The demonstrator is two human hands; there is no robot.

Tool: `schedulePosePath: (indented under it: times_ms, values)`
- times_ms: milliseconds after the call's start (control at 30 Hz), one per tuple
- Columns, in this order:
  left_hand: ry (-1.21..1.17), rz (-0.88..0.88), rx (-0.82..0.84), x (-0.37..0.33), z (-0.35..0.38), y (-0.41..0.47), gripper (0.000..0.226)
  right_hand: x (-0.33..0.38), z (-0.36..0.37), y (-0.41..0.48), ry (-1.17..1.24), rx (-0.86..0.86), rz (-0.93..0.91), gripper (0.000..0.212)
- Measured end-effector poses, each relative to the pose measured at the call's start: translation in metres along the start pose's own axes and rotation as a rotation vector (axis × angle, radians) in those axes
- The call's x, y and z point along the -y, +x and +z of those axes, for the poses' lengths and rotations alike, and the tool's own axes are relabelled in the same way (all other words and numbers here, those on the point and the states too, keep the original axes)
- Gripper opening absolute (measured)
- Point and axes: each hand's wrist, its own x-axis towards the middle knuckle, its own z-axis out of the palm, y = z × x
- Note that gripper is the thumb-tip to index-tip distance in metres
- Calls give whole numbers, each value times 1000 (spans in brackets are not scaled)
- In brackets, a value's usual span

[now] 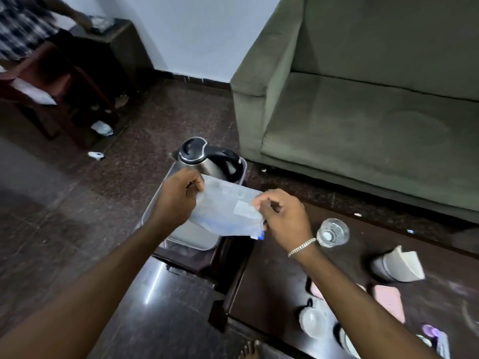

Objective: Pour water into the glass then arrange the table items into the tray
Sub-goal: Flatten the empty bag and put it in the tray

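Both my hands hold a thin, see-through plastic packet (225, 211) over the grey tray (191, 235). My left hand (178, 195) pinches its far left corner and my right hand (281, 211) pinches its right edge. A steel kettle (204, 159) with a black lid and handle stands at the tray's far end. The clear glass (332, 232) stands upright on the dark table (272, 275), just right of my right wrist. I cannot tell whether it holds water.
A tipped white cup with a paper piece (398, 265), a pink case (388, 304), a white bowl (312, 322) and small items lie on the table at right. A green sofa (363, 112) stands behind. Another person (28, 24) stands by a cabinet at far left.
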Motion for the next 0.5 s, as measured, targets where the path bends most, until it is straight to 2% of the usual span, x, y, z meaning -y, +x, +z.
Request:
schedulePosePath:
  times_ms: [100, 200, 300, 400, 500]
  values:
    - [119, -11, 121, 50, -10, 15, 28, -15, 56, 21, -136, 66, 27, 17]
    - [216, -87, 349, 102, -7, 27, 62, -34, 106, 39, -327, 249, 115, 38]
    - [316, -163, 526, 141, 8, 31, 82, -53, 149, 49, -561, 393, 196, 42]
    - [449, -163, 583, 174, 30, 29, 83, -69, 181, 54, -729, 454, 217, 29]
    - [698, -88, 505, 196, 46, 17, 70, -83, 201, 57, -825, 477, 206, 25]
